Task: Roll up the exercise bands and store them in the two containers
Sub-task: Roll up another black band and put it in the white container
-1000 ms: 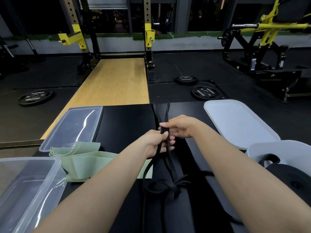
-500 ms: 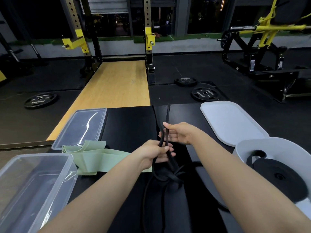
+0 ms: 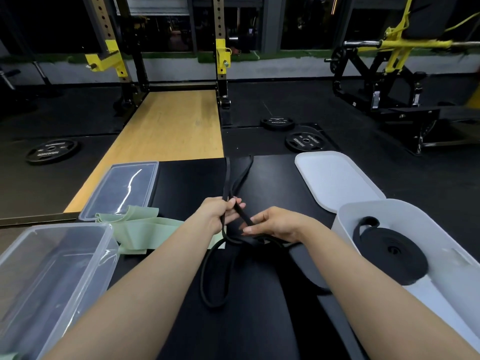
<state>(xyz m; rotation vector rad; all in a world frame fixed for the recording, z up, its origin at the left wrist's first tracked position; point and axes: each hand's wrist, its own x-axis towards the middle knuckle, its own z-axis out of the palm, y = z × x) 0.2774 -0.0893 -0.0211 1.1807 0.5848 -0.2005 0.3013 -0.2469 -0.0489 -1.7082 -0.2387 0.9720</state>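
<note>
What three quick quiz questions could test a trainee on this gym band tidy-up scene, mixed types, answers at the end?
1. True or false: the white tub already holds a rolled black band.
2. Which band lies flat beside the clear box? A) green B) red C) blue
3. Fill in: the left hand and right hand both hold the loose ____ band.

Key: 1 true; 2 A, the green band; 3 black.

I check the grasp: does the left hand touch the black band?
Touching. The head view shows the left hand with its fingers curled round the black band.
</note>
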